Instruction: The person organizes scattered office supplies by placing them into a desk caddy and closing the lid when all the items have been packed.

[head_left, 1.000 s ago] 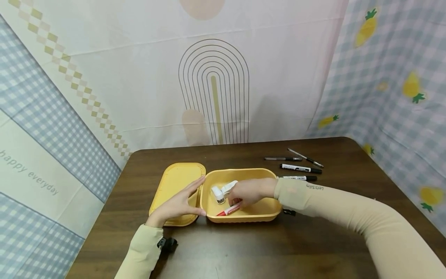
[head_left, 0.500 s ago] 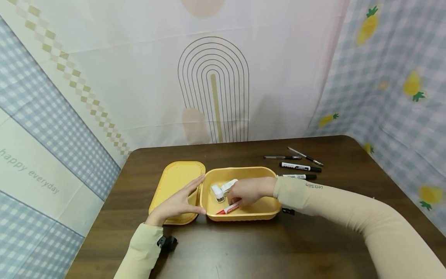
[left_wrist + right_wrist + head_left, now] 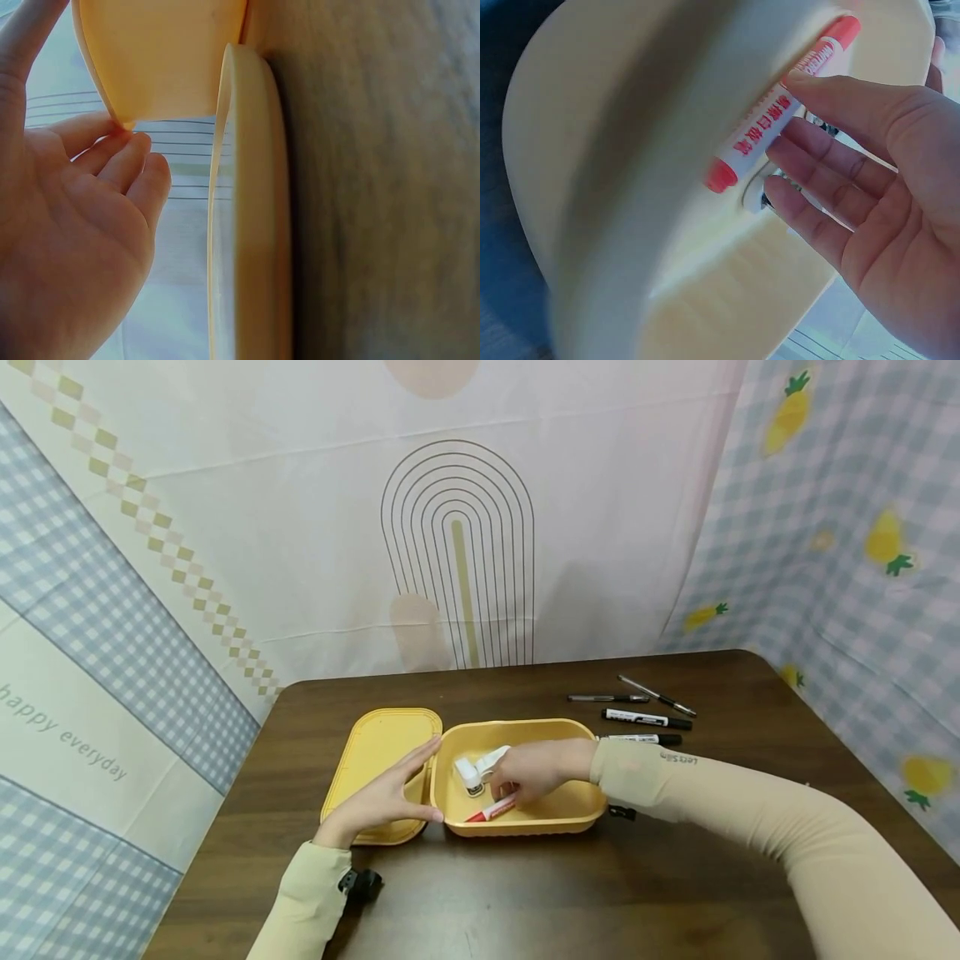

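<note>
A yellow plastic box (image 3: 525, 828) stands on the dark table. My left hand (image 3: 382, 802) reaches over the yellow lid (image 3: 386, 739) and rests spread against the box's left end, fingers fairly straight at its rim. Inside the box, my right hand (image 3: 531, 770) pinches a red-and-white marker (image 3: 769, 120) between thumb and fingers; in the right wrist view its printed barrel slants beside the box wall. Left of that hand lie a small white-capped bottle (image 3: 468, 774) and another white item (image 3: 492, 760), partly hidden by the fingers.
To the right of the box lie two black-capped markers, one farther back (image 3: 647, 720) and one nearer (image 3: 647, 739), the latter partly behind my right wrist. Behind them lie two slim pens, one level (image 3: 607, 698) and one slanted (image 3: 660, 697). A patterned cloth (image 3: 600, 527) hangs behind the table.
</note>
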`<state>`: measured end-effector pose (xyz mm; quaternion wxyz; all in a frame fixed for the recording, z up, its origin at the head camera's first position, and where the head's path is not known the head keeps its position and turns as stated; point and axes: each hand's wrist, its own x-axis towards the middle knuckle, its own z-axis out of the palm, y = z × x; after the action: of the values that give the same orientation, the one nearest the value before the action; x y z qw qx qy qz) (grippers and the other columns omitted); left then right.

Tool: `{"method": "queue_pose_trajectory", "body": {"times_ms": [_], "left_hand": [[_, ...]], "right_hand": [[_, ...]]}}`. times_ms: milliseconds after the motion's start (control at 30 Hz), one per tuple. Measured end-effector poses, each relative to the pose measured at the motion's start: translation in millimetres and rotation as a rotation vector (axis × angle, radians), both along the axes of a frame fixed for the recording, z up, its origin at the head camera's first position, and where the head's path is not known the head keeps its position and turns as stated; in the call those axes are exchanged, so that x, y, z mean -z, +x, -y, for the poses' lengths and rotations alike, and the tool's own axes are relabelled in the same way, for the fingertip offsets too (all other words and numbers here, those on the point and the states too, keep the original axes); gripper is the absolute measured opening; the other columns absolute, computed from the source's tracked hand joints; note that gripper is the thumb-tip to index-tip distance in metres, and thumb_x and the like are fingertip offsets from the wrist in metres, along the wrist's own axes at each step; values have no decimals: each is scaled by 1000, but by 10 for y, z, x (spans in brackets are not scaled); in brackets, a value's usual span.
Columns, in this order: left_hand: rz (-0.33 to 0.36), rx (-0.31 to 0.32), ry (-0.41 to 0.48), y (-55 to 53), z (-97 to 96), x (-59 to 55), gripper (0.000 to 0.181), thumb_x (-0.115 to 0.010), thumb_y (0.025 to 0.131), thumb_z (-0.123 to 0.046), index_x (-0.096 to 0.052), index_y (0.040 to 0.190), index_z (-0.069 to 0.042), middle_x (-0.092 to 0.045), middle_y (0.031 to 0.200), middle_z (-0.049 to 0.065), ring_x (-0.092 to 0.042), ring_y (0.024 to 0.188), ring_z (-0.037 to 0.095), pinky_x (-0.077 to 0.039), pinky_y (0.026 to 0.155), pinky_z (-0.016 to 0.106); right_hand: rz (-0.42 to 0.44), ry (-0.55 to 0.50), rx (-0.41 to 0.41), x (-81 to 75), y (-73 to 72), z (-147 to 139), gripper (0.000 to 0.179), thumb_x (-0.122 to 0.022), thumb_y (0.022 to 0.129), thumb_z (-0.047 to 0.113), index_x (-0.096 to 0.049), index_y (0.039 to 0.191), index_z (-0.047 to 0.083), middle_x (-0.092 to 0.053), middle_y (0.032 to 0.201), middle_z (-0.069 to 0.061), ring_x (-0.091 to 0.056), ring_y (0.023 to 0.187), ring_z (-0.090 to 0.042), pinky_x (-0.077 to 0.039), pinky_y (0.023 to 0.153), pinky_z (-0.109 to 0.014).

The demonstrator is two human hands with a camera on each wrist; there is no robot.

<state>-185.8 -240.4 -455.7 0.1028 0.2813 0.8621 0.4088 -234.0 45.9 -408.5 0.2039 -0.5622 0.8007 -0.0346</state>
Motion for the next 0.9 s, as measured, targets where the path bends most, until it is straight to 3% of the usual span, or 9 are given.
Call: {"method": "queue_pose_trajectory", "body": {"times_ms": [333, 900], "left_hand": [[6, -7, 14, -7, 5, 6, 108, -89, 78, -33, -23, 162, -19, -13, 169, 8, -12, 153, 24, -16, 121, 53], [7, -18, -5, 4, 5, -1, 109, -90, 76, -35, -25, 162, -18, -17, 168, 7, -15, 153, 26, -18, 120, 55]], "right_hand": [[8, -33, 50, -276, -60, -29, 28, -70, 93, 9, -72, 121, 8, -71, 114, -5, -65, 103, -15, -52, 91, -28], [-125, -221, 107, -660, -262, -256, 26, -70, 95, 14, -71, 120, 10, -70, 110, -6, -66, 100, -19, -53, 87, -33]]}}
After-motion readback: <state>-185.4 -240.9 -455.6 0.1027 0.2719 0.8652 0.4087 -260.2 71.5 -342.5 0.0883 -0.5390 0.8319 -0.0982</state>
